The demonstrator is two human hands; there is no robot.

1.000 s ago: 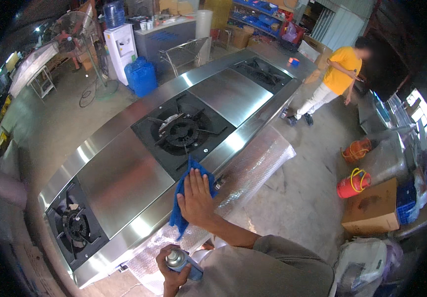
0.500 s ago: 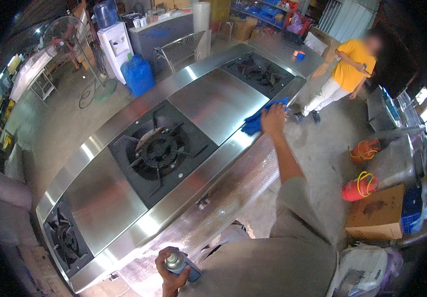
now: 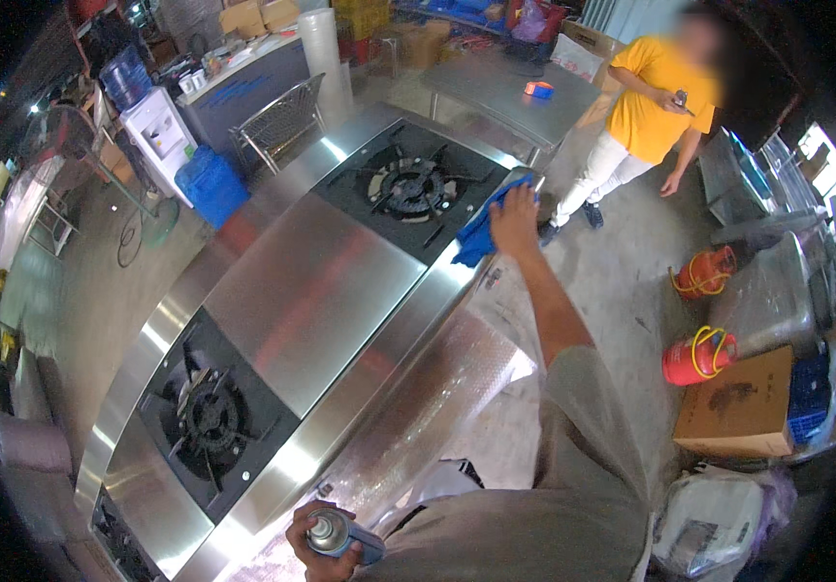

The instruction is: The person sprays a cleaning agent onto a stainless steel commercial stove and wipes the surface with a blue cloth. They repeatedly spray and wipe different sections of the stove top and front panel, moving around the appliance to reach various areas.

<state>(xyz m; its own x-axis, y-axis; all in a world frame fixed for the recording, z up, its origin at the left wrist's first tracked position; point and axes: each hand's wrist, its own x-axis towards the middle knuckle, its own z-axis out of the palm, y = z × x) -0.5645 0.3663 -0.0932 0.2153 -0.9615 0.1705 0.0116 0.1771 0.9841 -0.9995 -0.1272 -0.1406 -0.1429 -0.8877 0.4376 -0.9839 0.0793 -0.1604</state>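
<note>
A long stainless-steel stove (image 3: 306,291) with black burner plates runs diagonally before me. Out at the far right end of its front rim, my right hand (image 3: 515,221) presses a crumpled blue cloth (image 3: 477,239) against the steel, with part of the cloth covered by the fingers. The far burner (image 3: 408,184) lies just left of that hand, and the middle burner (image 3: 212,412) sits nearer me. Low in the view, close to my body, my left hand (image 3: 302,545) is wrapped round an aerosol can (image 3: 360,540) with a silvery top, held off the stove.
Bubble wrap (image 3: 437,388) covers the stove's front side. A person in a yellow shirt (image 3: 656,102) stands beyond its far right end, near a grey table (image 3: 505,97). Red gas cylinders (image 3: 694,359) and a cardboard box (image 3: 736,407) stand at right. A blue water jug (image 3: 214,184) is behind the stove.
My view has shifted toward the stove's far end, so the burners appear lower and further left. My right hand and the cloth have slid along the front rim. The left still grips the can.
</note>
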